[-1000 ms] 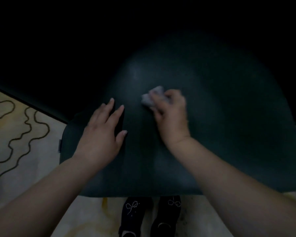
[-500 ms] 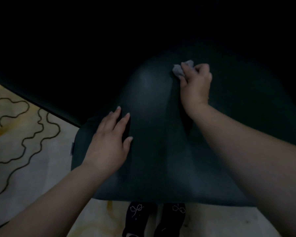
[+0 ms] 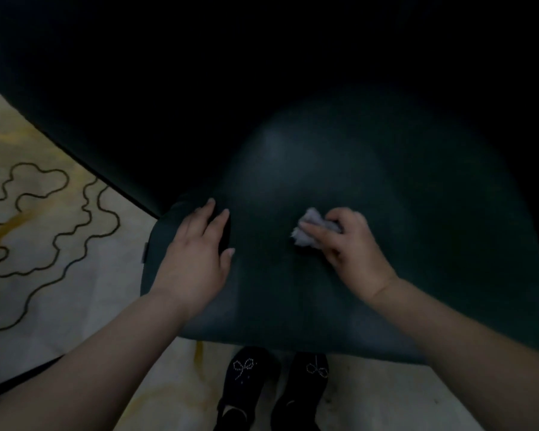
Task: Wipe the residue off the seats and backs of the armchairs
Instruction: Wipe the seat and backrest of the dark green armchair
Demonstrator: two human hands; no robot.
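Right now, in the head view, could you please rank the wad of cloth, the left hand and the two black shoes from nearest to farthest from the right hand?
1. Wad of cloth: gripped in the right hand itself, on the dark seat.
2. Left hand: flat on the seat, to the left.
3. Black shoes: on the floor below the seat's front edge.

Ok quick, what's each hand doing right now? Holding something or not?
Left hand: open, resting flat on the dark armchair cushion, holding nothing.
Right hand: closed around a crumpled pale cloth, pressing it on the cushion.
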